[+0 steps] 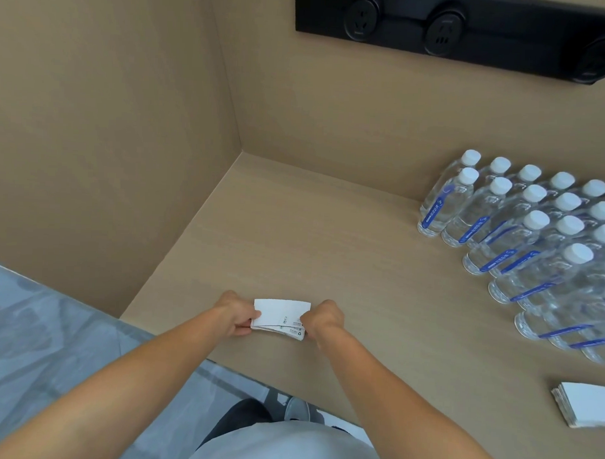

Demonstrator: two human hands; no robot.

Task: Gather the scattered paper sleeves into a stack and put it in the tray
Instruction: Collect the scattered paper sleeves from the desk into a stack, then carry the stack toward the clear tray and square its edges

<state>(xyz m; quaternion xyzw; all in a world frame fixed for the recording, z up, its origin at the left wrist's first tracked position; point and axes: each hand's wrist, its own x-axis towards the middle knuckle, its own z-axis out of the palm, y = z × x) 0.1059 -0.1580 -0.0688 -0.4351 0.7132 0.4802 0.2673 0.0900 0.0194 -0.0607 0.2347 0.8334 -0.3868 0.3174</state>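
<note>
A small stack of white paper sleeves rests on the tan countertop near its front edge. My left hand grips the stack's left end and my right hand grips its right end. The lower sleeves fan out slightly at the front right corner, showing small black print. A second, thicker stack of white sleeves lies at the far right edge of the view, partly cut off. No tray is in view.
Several clear water bottles with white caps and blue labels stand in rows at the right. A black socket strip is mounted on the back wall. A tan side wall closes the left.
</note>
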